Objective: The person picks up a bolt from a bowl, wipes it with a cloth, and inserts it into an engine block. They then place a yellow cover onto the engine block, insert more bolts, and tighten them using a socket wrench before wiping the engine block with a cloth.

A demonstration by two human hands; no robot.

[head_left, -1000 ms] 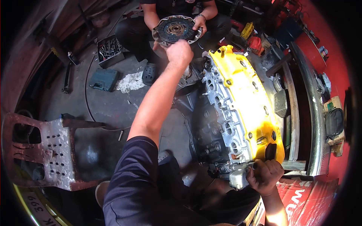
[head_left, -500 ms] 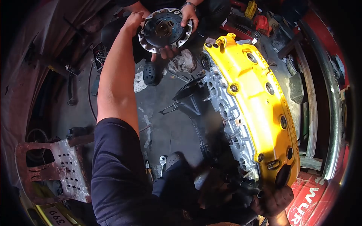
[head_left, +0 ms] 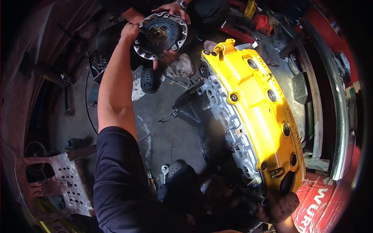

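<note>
My left hand [head_left: 130, 32] reaches far forward, its fingers closed at the left rim of a round clutch assembly [head_left: 180, 37], a metal pressure plate with a dark friction disc [head_left: 168, 30] on it. Another person also holds this clutch: a hand with a wristwatch [head_left: 175, 8] lies on its far rim, and fingers [head_left: 169, 56] support it from below. My right hand [head_left: 280, 209] is curled, in shadow, at the near end of an engine [head_left: 243, 85] with a yellow valve cover. What its fingers grip is hidden.
On the floor lie a ratchet [head_left: 165, 171] and a crumpled rag [head_left: 182, 66]. A worn plastic chair [head_left: 74, 186] stands at left. A red box [head_left: 312, 202] sits at lower right, near a long metal tube [head_left: 342, 143]. A tray of tools [head_left: 98, 64] is at upper left.
The clutch, my left hand and the other person's hands have shifted slightly left in view, and the disc is turned more toward me. The whole scene shifts a little left. My right hand stays by the engine.
</note>
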